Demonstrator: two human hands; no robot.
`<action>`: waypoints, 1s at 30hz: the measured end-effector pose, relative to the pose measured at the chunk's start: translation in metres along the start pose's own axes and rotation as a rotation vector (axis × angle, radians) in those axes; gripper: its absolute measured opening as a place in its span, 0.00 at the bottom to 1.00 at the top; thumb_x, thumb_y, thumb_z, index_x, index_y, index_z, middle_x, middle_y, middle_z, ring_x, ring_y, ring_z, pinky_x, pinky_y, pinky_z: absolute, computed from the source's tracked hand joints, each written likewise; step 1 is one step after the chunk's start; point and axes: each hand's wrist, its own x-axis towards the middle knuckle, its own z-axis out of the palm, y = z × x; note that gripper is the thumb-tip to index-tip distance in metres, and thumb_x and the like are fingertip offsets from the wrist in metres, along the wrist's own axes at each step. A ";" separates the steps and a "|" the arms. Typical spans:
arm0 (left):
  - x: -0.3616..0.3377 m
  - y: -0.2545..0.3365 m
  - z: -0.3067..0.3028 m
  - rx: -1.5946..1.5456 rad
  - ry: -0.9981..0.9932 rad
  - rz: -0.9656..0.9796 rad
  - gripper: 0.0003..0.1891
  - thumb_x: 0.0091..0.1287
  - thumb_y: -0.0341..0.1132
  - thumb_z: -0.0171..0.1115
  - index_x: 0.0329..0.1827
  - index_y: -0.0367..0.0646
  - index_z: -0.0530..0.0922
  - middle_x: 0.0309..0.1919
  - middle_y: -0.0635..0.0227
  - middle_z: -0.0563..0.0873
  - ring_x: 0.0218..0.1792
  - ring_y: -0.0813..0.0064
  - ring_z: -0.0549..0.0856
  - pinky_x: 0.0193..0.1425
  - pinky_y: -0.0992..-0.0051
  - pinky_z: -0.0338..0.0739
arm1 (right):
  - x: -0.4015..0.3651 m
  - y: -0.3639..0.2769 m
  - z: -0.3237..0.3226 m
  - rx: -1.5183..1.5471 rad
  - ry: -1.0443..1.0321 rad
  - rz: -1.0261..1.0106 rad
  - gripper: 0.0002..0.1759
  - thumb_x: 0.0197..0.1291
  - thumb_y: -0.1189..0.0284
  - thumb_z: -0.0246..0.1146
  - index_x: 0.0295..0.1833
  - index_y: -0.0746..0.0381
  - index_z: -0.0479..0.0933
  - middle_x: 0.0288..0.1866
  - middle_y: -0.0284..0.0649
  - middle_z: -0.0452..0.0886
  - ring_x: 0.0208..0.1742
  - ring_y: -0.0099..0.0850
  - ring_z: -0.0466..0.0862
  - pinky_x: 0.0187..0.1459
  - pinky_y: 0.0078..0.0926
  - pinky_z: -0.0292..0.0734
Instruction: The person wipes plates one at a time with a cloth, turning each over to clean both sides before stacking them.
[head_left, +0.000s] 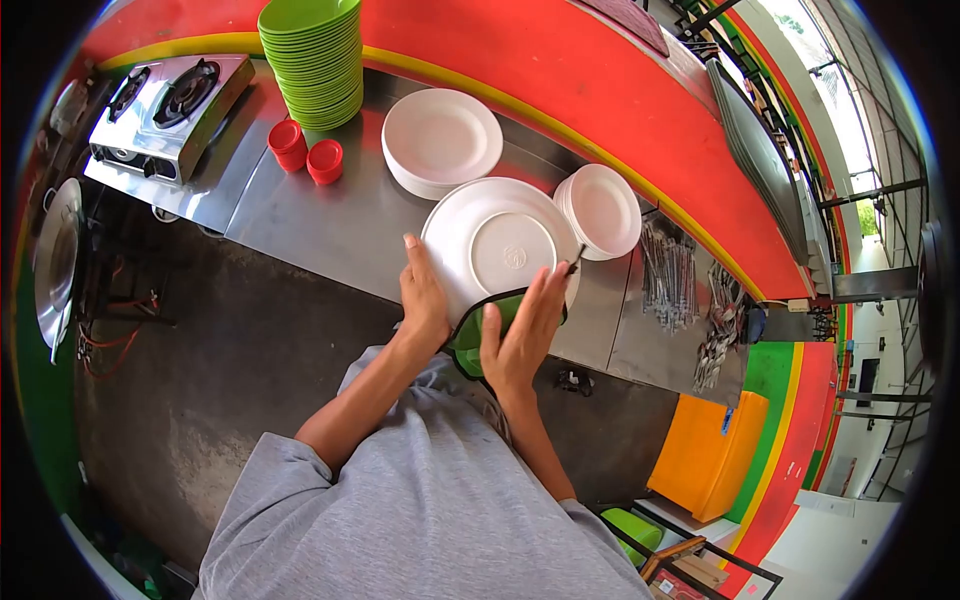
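A large white plate (450,235) is held up with its underside and foot ring facing me. My left hand (425,295) grips its lower left edge, fingers wrapped on the rim. My right hand (522,335) lies at the lower right edge with its fingers stretched over a green cloth (502,306) with a dark border. The cloth hangs between my hands and covers the plate's lower edge. Behind the plate stand a stack of white plates (440,135) and, to the right, a stack of smaller white bowls (605,210).
On the steel counter (310,225) stand a gas stove (165,115), red cups (325,162) and a tall stack of green bowls (312,70). Cutlery (670,278) lies at the right. A red ledge (560,85) runs behind; an orange box (708,455) is below right.
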 end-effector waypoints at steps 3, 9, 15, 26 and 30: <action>-0.001 -0.007 0.000 0.020 -0.052 -0.035 0.39 0.80 0.64 0.36 0.58 0.31 0.78 0.49 0.59 0.86 0.48 0.71 0.84 0.56 0.71 0.80 | -0.005 -0.013 0.006 -0.046 -0.065 -0.057 0.38 0.73 0.57 0.55 0.82 0.64 0.56 0.83 0.52 0.57 0.82 0.62 0.55 0.75 0.59 0.56; -0.020 0.001 0.006 0.131 -0.255 0.022 0.37 0.83 0.60 0.33 0.53 0.32 0.80 0.39 0.64 0.86 0.37 0.78 0.82 0.42 0.74 0.78 | 0.022 -0.014 0.005 0.050 -0.221 -0.188 0.33 0.72 0.66 0.55 0.80 0.61 0.61 0.82 0.43 0.63 0.82 0.55 0.59 0.75 0.57 0.58; -0.013 -0.001 0.004 0.386 -0.295 0.227 0.36 0.84 0.56 0.36 0.41 0.27 0.80 0.27 0.71 0.80 0.31 0.84 0.75 0.34 0.76 0.72 | 0.054 -0.011 0.007 0.130 -0.296 -0.164 0.26 0.77 0.66 0.49 0.77 0.60 0.67 0.82 0.39 0.63 0.83 0.54 0.54 0.78 0.59 0.49; -0.009 0.007 -0.005 0.616 -0.278 0.330 0.34 0.84 0.55 0.41 0.35 0.28 0.75 0.23 0.74 0.69 0.30 0.82 0.66 0.32 0.71 0.66 | 0.086 0.032 0.032 0.398 -0.303 -0.106 0.33 0.73 0.58 0.58 0.76 0.64 0.67 0.76 0.54 0.69 0.78 0.56 0.64 0.76 0.48 0.58; -0.008 0.007 -0.005 0.640 -0.221 0.227 0.33 0.83 0.55 0.41 0.36 0.28 0.76 0.24 0.74 0.72 0.30 0.83 0.67 0.32 0.71 0.67 | 0.086 0.047 0.021 0.508 -0.257 -0.002 0.33 0.72 0.59 0.61 0.74 0.69 0.67 0.75 0.57 0.69 0.78 0.53 0.66 0.77 0.46 0.59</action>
